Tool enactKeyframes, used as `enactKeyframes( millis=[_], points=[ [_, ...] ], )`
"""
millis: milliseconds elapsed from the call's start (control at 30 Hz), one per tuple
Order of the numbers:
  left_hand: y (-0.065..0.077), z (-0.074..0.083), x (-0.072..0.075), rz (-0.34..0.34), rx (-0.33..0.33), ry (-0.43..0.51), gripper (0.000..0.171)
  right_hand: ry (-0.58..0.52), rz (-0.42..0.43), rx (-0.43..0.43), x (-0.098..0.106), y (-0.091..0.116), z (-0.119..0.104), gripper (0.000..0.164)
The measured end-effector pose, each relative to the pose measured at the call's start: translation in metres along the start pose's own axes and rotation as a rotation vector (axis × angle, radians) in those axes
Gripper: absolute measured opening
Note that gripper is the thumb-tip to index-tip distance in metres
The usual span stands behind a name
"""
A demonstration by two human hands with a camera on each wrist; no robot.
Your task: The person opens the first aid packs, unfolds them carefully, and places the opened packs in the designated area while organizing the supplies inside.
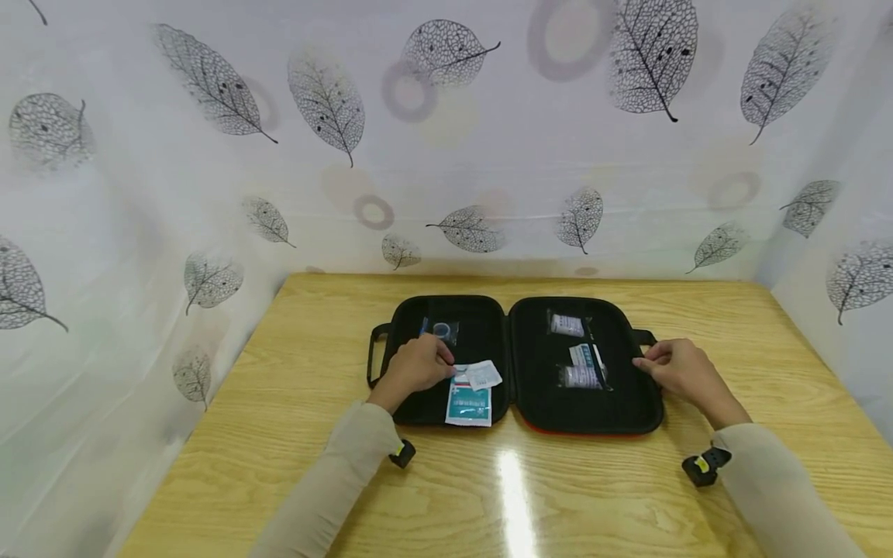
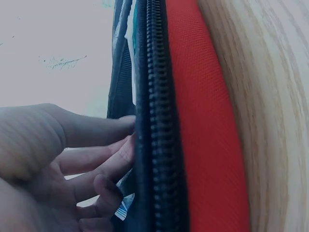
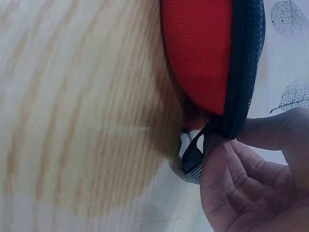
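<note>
An open first-aid case, black inside and red outside, lies flat with both halves spread. My left hand is over the left half, thumb and fingers pinched together at the upper corner of a teal-and-white sachet. A small white sachet overlaps that one. In the left wrist view, the zippered rim hides the left fingertips. My right hand holds the right half's outer edge beside the handle; the right wrist view shows the thumb and fingers pinching there.
In the right half, an elastic strap crosses two wrapped bandage rolls and a small white-and-teal packet. A bagged roll of tape lies in the left half. Leaf-patterned sheeting stands behind the wooden table.
</note>
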State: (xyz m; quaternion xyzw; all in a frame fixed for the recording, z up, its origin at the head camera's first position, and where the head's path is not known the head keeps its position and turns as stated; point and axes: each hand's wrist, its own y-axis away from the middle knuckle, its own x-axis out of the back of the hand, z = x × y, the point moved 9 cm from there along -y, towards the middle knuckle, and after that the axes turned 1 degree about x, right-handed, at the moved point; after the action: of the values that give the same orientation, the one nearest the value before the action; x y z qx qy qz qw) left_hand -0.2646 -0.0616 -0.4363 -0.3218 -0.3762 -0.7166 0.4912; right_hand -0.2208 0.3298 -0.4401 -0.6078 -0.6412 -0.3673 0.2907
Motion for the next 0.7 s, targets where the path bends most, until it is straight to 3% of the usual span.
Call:
enactKeyframes(
  millis=[433,700],
  points=[
    [0.000,0.000,-0.005,-0.013,0.006,0.060,0.016,0.002,0.007,-0.001,-0.001,-0.001,0.000,0.030],
    [0.002,-0.004,0.008,0.043,-0.021,0.053,0.016,0.016,0.019,0.020,0.001,0.000,0.001,0.033]
  ],
)
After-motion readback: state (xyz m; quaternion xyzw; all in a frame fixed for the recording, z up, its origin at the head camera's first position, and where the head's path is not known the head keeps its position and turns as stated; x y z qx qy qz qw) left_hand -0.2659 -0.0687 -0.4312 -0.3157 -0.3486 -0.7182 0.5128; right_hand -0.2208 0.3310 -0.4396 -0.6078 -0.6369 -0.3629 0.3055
